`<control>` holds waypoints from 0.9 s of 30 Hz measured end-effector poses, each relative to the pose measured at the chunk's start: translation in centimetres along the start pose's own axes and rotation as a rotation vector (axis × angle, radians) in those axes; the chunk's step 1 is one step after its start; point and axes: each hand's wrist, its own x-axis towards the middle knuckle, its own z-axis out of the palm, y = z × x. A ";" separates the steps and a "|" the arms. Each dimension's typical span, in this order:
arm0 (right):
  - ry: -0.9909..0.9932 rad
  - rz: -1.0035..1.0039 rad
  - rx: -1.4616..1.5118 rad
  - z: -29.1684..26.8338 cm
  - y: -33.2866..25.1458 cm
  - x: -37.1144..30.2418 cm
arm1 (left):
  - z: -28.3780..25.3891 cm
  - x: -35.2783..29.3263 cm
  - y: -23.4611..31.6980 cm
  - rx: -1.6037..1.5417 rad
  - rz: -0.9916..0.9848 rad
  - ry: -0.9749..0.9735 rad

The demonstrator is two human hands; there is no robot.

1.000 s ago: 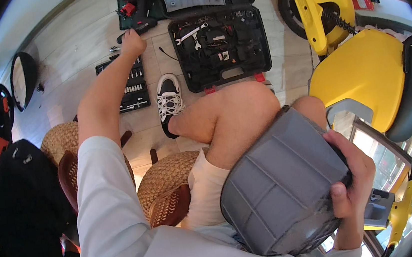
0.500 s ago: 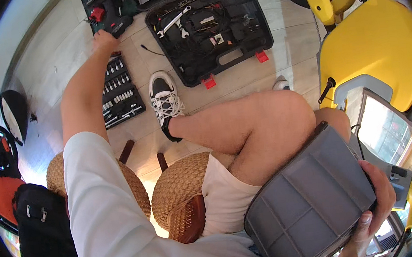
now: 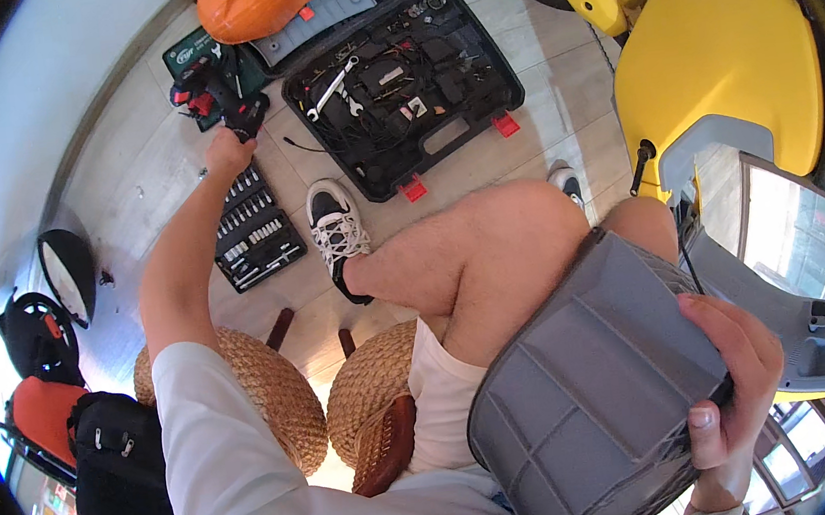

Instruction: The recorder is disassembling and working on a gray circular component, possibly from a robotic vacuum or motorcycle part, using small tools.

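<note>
At the far left, my left hand [image 3: 230, 151] is closed around the base end of a black and red cordless drill [image 3: 210, 93], over a flat green case [image 3: 247, 66]. My right hand [image 3: 737, 374] grips the right edge of a grey ribbed plastic part [image 3: 592, 384], shaped like a deep tub or cover, which leans on my lap. The fingers lie over its edge, with the thumb nearer me. Just nearer than the drill lies a black socket set [image 3: 254, 229] with rows of silver bits and sockets.
An open black toolbox [image 3: 405, 87] holds wrenches and small parts. An orange helmet-like shell [image 3: 260, 2] sits behind it. A yellow scooter [image 3: 713, 55] stands at right. Woven stools [image 3: 375, 382] are beneath and beside me. A black bag [image 3: 122, 479] is at left.
My left hand has drawn the drill slightly nearer, showing more of the green case. The view has tilted, bringing the orange shell into sight. My right hand still grips the grey part.
</note>
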 end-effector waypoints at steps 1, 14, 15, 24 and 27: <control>0.012 -0.006 0.014 0.0 0.9 0.1 | -0.7 -0.4 -0.7 0.023 0.044 0.025; 0.225 -0.385 0.185 0.7 3.7 -3.9 | -21.0 -17.1 6.8 -0.458 0.020 -0.251; 0.334 -0.451 0.186 1.0 3.8 -4.5 | -23.4 -18.7 7.8 -0.640 -0.045 -0.320; 0.617 -0.711 0.360 3.4 5.2 -8.0 | -45.1 -46.0 22.3 -0.437 0.556 -0.245; 0.885 -0.797 0.424 3.3 5.1 -8.4 | -47.9 -54.7 23.7 -0.412 0.675 -0.152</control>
